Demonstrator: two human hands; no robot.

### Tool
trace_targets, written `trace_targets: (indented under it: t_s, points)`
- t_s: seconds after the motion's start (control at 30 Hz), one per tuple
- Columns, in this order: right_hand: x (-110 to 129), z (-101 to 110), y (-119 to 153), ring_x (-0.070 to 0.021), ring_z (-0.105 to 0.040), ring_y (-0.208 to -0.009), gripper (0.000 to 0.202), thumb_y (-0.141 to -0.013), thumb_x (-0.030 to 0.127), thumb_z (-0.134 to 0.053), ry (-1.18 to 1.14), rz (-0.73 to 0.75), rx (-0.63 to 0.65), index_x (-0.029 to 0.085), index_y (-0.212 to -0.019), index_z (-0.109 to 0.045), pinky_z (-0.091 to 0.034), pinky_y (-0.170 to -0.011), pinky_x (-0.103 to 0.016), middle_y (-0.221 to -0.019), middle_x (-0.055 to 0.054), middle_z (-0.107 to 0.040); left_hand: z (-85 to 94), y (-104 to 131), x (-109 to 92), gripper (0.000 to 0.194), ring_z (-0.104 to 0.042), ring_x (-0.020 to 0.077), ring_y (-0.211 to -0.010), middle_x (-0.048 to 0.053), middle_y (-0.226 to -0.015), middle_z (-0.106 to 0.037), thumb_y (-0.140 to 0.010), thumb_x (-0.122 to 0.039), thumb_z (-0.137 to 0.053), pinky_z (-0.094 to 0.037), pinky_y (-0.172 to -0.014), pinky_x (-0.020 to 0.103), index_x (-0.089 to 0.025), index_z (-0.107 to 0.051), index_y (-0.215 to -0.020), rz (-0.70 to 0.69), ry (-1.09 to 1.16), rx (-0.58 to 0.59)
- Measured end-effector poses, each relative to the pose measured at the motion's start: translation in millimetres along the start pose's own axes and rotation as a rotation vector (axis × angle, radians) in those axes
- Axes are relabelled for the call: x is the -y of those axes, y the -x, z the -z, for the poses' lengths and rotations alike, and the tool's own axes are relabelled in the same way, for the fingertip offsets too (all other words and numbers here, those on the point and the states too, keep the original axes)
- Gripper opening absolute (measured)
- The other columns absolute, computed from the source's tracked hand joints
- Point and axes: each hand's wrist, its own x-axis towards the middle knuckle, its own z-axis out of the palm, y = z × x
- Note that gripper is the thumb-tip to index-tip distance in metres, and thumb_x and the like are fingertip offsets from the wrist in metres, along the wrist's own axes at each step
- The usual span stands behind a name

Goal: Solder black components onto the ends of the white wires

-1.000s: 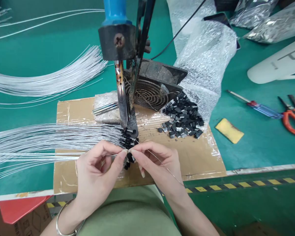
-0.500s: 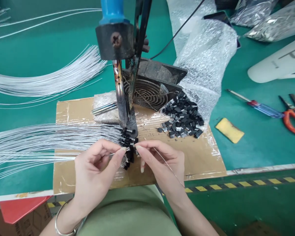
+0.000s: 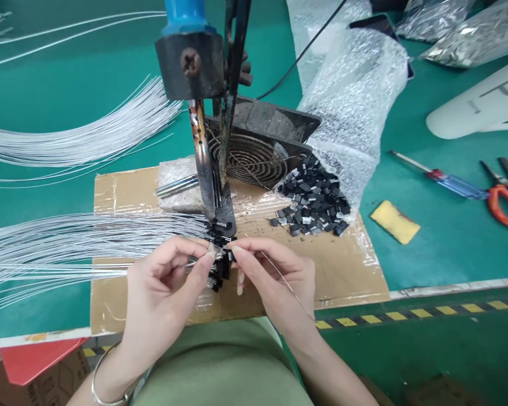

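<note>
My left hand [image 3: 169,282] is closed, thumb and forefinger pinching the end of a white wire [image 3: 218,252]. Facing it, my right hand [image 3: 279,276] grips a small black connector [image 3: 231,255] at its fingertips. A thin silvery wire, likely solder [image 3: 283,279], crosses the right hand toward the wrist. Just beyond the fingertips, the tip of a clamped soldering iron [image 3: 203,175] points down. Several white wires [image 3: 144,234] ending in black connectors lie beneath and behind the left hand. The exact contact between wire and connector is too small to make out.
Behind the iron stands a dark fan [image 3: 254,160]. A pile of black connectors [image 3: 311,197] spills from a foam bag [image 3: 355,96] onto the cardboard [image 3: 342,270]. A yellow sponge [image 3: 395,221], a screwdriver [image 3: 457,183] and orange-handled scissors [image 3: 502,206] lie right. Another wire bundle [image 3: 88,135] lies left.
The view has shifted slightly. The right fingertips and the black connector sit a little closer to the left fingertips. Both hands keep their pinch.
</note>
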Motion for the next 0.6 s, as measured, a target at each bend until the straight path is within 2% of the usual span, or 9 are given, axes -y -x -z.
trace_targets:
  t_s: [0.17,0.43,0.6]
  points:
    - [1.4,-2.3,-1.9,-0.0066,-0.058,-0.045,0.004,-0.09,0.024,-0.08,-0.025,-0.016,0.042,0.024,-0.09,-0.084,-0.054,-0.046,-0.017,-0.064,0.004,-0.071,8.2,-6.0,4.2,0.008,-0.074,0.0154,-0.076,0.004,-0.088,-0.081,-0.087,-0.017,-0.078,-0.059,-0.069,0.022,-0.021,-0.076,-0.081,-0.054,0.014,0.153]
    - [3.4,-3.8,-1.9,-0.0082,-0.057,-0.045,0.007,-0.089,0.028,-0.08,0.043,-0.011,0.033,0.022,-0.088,-0.084,-0.055,-0.046,-0.02,-0.071,0.001,-0.075,7.2,-8.0,1.1,0.01,-0.073,0.0164,-0.073,0.005,-0.087,-0.08,-0.085,-0.019,-0.078,-0.059,-0.069,0.025,-0.021,-0.076,-0.076,-0.007,0.005,0.149]
    - [1.9,-3.8,-3.1,-0.0083,-0.056,-0.045,0.009,-0.09,0.031,-0.08,0.044,-0.018,0.039,0.023,-0.089,-0.084,-0.053,-0.045,-0.021,-0.071,0.001,-0.075,9.2,-10.2,2.9,0.01,-0.074,0.0161,-0.074,0.004,-0.087,-0.08,-0.088,-0.019,-0.077,-0.06,-0.069,0.024,-0.021,-0.076,-0.077,-0.02,0.004,0.194]
